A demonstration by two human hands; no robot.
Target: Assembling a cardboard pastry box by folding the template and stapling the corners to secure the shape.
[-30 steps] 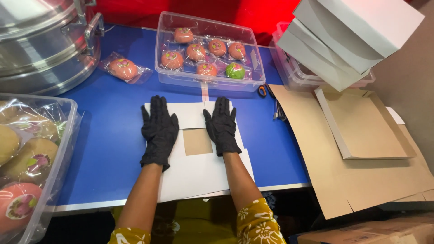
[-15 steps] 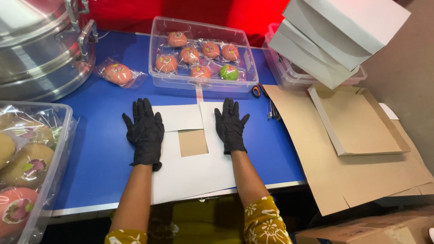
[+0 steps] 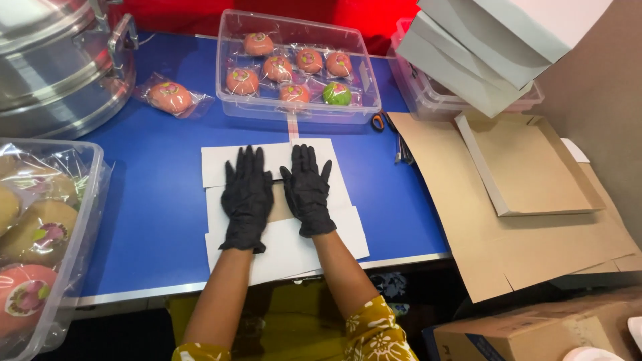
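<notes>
A flat white cardboard sheet (image 3: 281, 227) lies on the blue worktop (image 3: 154, 200) near its front edge, its long axis running from the person toward the clear tub of wrapped cakes (image 3: 297, 67). The left hand (image 3: 246, 197) and right hand (image 3: 309, 190), both in black gloves, rest side by side on it, palms down, fingers spread flat and pointing away, gripping nothing.

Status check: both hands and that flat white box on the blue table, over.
Left hand and right hand gloved, palms flat on white box blank. Blank lies unfolded. Nothing on it but the hands.
</notes>
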